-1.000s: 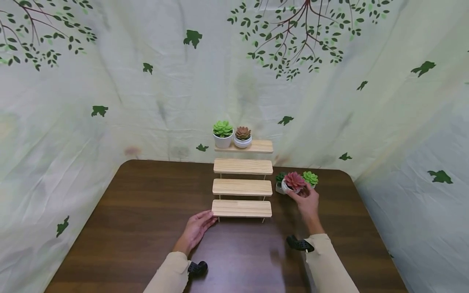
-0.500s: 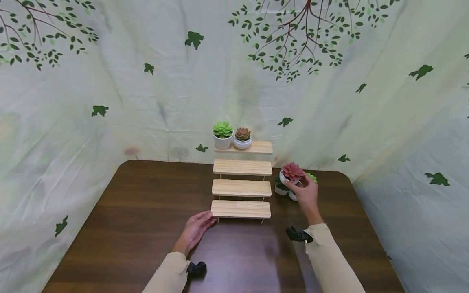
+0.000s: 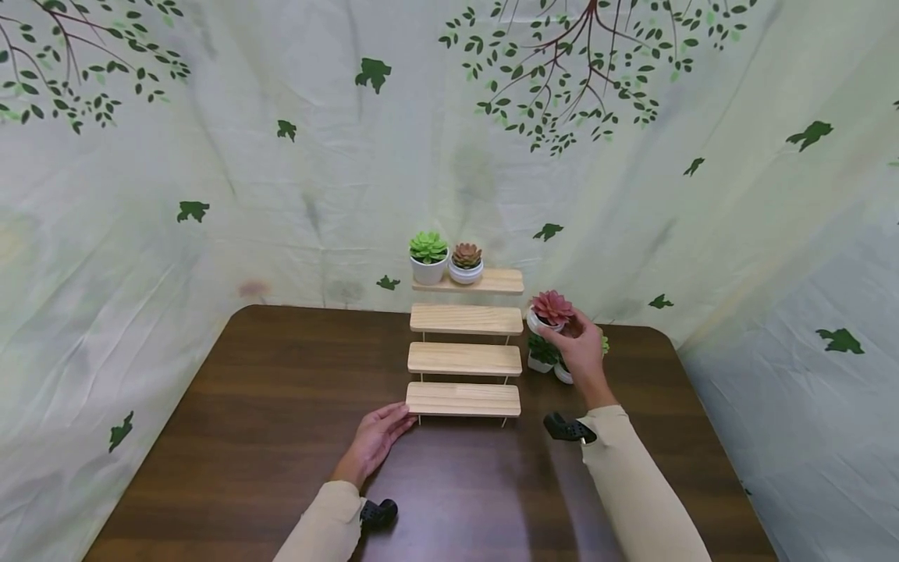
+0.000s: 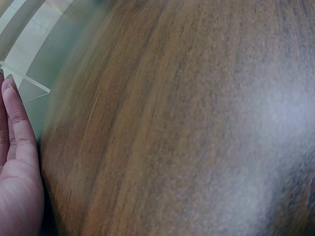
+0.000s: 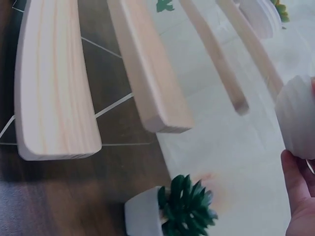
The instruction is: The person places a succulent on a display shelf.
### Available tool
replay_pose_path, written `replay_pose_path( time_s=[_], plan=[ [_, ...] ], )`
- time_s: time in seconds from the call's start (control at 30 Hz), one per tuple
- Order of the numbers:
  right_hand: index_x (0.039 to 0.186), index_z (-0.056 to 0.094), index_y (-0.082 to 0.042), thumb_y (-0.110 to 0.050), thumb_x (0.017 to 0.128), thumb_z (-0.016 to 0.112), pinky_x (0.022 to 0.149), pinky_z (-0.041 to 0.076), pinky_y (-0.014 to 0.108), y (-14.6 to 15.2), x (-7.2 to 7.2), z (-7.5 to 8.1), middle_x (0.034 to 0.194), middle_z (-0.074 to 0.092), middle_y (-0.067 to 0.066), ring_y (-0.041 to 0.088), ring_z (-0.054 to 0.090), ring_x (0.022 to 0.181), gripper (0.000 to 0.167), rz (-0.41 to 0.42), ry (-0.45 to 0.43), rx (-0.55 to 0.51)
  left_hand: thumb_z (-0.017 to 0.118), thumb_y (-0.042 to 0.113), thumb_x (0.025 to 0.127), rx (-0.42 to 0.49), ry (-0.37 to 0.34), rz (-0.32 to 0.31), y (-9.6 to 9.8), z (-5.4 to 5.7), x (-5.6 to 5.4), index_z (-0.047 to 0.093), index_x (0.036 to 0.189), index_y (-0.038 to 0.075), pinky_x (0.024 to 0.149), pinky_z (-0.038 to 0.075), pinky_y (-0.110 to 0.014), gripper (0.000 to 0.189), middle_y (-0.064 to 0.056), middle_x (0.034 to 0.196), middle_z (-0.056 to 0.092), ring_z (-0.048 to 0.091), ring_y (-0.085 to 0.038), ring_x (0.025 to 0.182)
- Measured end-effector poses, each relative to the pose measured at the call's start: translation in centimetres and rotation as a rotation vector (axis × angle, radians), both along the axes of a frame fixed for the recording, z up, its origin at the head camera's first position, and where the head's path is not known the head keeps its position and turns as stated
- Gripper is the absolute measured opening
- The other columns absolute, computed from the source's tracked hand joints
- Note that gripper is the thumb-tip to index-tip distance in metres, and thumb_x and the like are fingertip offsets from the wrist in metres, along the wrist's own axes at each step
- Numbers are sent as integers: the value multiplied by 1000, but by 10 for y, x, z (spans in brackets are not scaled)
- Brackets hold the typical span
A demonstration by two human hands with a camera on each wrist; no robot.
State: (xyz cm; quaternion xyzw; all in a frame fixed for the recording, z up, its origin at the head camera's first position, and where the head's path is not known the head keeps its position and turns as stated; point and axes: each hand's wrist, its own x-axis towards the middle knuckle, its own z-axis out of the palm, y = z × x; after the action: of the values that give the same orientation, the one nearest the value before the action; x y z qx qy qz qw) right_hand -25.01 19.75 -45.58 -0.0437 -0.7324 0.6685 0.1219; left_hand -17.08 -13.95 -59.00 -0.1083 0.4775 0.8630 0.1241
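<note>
My right hand [image 3: 584, 353] grips the white pot [image 5: 298, 115] of a reddish-pink succulent [image 3: 552, 307], raised beside the right end of the tiered wooden display stand [image 3: 463, 400]. Below it on the table sits a dark green succulent [image 5: 187, 209] in a white pot; a bright green one [image 3: 605, 343] is mostly hidden behind my hand. My left hand [image 3: 374, 442] lies at the left end of the lowest shelf, its fingertips touching the corner. In the left wrist view, its fingers [image 4: 20, 120] look straight beside a clear triangular piece [image 4: 34, 86].
On the top shelf stand a light green succulent [image 3: 428, 248] and a brownish one [image 3: 467, 262], both in white pots, toward the left. Behind the brown wooden table [image 3: 281, 375] hangs a pale leaf-printed cloth [image 3: 316, 172].
My right hand has lifted the reddish-pink succulent off the table, up and a little left, away from the other potted plants. My left hand stays at the lowest shelf.
</note>
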Motion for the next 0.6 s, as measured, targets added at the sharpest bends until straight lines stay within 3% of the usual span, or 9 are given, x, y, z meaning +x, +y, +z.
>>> replay_pose_path(
  time_s=[0.23,0.6],
  plan=[
    [135,53,-6,-13,80,80,84,52,18,-6,-11,8,132,56,11,20,54,116,62,33,21,42,53,-4,96,10,-2,-12,-1,0,-1,69,93,6,86,55,-26,19,-5,90,71,68,-14,85],
    [134,55,-7,-16,80,80,82,52,20,-13,-30,15,132,56,12,22,52,119,61,66,39,73,55,-2,96,-4,-13,-30,-2,1,0,68,96,4,87,55,-26,15,-4,91,70,67,-13,87]
  ],
)
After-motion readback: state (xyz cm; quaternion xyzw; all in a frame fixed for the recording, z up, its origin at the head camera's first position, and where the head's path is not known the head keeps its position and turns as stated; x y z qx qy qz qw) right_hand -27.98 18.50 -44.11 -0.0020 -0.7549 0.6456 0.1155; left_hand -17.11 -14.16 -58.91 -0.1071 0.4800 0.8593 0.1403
